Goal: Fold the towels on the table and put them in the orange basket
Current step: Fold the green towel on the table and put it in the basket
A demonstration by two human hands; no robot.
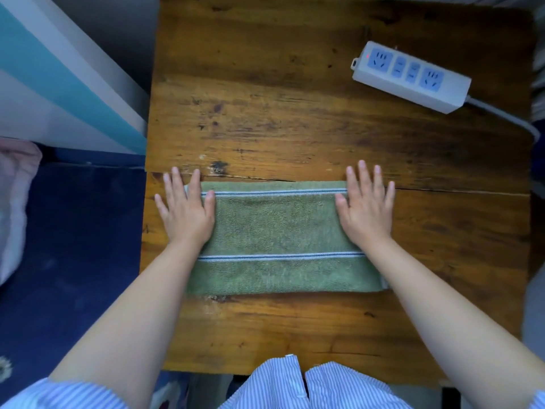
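Head view: left hand (pixel 185 209) and right hand (pixel 367 208), both spread flat, press the towel (pixel 280 240) between them; seemingly mid-fold, another fold next.

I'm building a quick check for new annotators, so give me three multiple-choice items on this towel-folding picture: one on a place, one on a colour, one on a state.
1. Where on the table does the power strip lie?
A. far right corner
B. near left corner
C. on the towel

2. What colour is the towel?
A. orange with dots
B. green with pale and dark stripes
C. plain white

3. How are the hands placed?
A. both lifted, gripping a corner
B. one hidden under the table
C. both flat, palms down, at the towel's ends

Answers:
1 A, the strip sits at upper right, clear of the towel.
2 B, two stripes cross green cloth.
3 C, left hand and right hand lie spread at its ends.
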